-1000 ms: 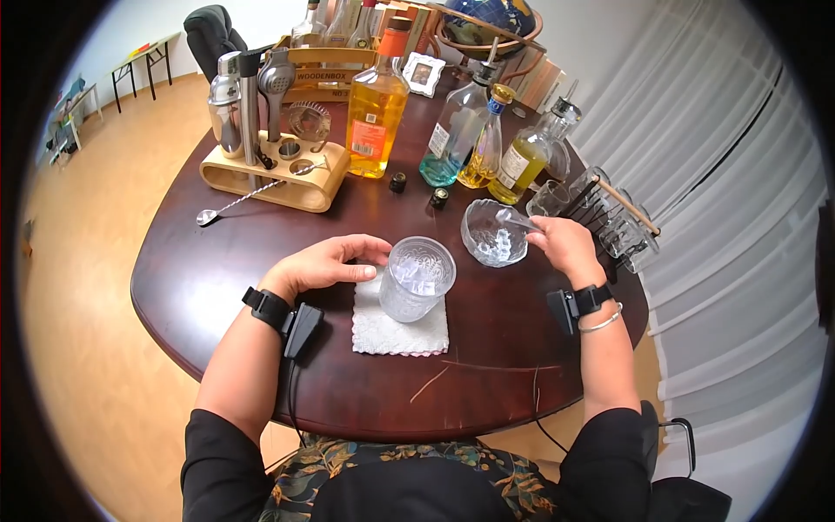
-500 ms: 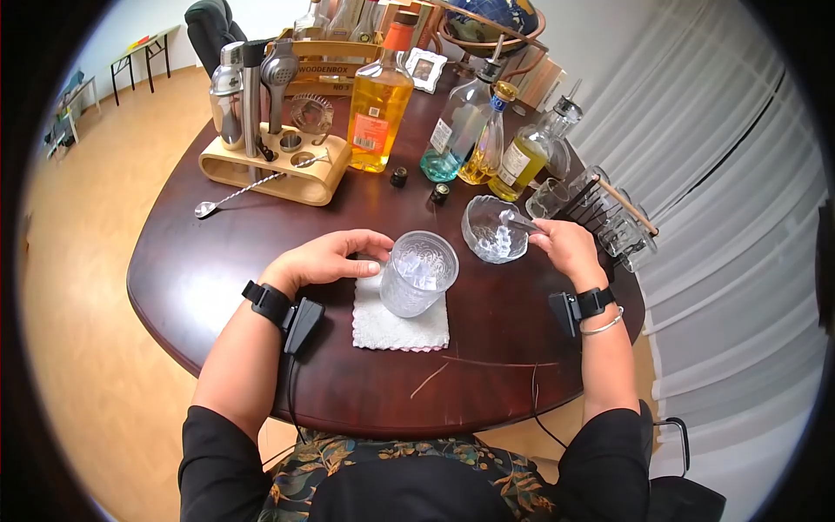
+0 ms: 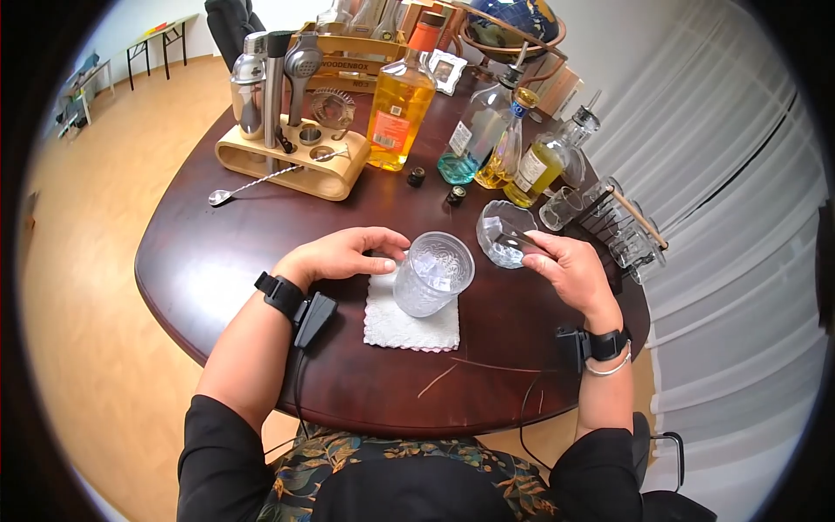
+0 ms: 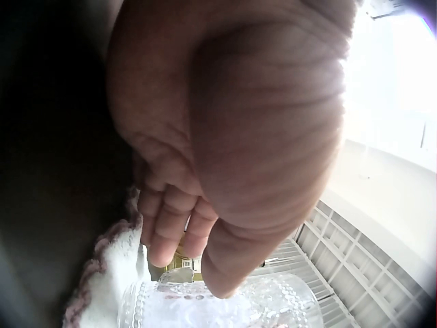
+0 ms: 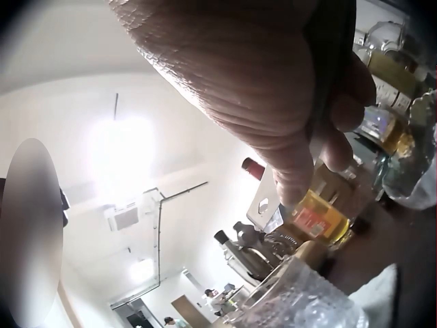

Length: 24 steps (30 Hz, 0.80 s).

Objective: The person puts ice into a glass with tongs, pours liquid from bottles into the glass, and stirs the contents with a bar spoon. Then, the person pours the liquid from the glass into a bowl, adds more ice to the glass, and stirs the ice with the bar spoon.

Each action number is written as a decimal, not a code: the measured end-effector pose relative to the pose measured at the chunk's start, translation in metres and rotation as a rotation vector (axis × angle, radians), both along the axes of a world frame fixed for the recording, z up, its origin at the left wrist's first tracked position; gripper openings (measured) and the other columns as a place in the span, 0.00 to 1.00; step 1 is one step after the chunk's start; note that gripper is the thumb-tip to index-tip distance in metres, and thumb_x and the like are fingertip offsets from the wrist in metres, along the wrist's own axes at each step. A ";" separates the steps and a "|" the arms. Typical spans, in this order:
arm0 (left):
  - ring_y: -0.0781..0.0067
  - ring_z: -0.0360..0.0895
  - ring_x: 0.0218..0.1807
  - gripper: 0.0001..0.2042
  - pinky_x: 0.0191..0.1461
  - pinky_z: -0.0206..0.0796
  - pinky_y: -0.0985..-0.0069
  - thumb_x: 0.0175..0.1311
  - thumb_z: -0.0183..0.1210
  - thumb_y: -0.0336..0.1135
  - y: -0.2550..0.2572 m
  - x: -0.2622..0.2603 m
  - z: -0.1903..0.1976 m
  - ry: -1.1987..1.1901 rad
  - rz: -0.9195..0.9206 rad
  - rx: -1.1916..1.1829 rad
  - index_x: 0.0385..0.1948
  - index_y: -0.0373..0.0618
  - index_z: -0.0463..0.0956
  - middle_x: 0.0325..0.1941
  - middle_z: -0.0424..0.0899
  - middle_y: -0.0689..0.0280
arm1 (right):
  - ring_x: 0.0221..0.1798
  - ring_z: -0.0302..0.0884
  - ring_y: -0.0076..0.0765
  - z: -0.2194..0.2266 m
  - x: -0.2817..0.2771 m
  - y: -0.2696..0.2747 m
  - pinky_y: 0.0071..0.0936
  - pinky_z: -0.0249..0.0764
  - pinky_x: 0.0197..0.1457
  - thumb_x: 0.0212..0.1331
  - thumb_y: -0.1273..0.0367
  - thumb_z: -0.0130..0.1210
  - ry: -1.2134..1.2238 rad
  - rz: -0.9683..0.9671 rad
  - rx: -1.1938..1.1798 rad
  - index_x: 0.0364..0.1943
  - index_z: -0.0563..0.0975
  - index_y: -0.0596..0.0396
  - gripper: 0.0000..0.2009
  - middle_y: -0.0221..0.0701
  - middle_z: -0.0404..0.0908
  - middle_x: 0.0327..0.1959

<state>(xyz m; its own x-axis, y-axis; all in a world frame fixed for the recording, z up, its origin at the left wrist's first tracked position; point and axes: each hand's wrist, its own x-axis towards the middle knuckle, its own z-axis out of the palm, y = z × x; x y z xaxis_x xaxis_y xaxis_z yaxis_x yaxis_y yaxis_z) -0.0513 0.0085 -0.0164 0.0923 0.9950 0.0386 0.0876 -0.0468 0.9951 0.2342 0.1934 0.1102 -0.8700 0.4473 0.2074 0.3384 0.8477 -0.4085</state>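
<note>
Right grip [image 3: 576, 268] (narrow) on tongs [image 3: 520, 244]

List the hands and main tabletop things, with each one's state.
Left hand, fingers relaxed
Right hand, holding a tongs-like utensil
Embossed glass, upright, ice inside
Glass bowl, ice inside
Cocktail shaker, upright, capped
Twisted bar spoon, slanted
Orange-necked bottle, upright, amber liquid inside
White cloth, flat

The tabletop [image 3: 217, 287] is coloured a dark reddish brown. Toward its near edge, a white cloth [image 3: 409, 331] is bordered in pink, and a colourless glass [image 3: 424, 294] is covered with a raised pattern. Near the left edge, a stand [image 3: 329, 181] is toned pale tan. Toward the far edge, amber is shown in an orange-labelled bottle [image 3: 400, 109]; toward the right edge, yellow-green is shown in a pale-labelled bottle [image 3: 535, 170].
</note>
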 end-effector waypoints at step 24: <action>0.78 0.70 0.57 0.23 0.62 0.62 0.76 0.65 0.59 0.33 0.001 0.001 -0.001 0.077 0.017 0.011 0.61 0.40 0.65 0.55 0.77 0.64 | 0.47 0.79 0.51 0.004 0.014 0.044 0.39 0.72 0.50 0.57 0.47 0.56 -0.190 -0.329 0.115 0.47 0.78 0.55 0.26 0.42 0.83 0.39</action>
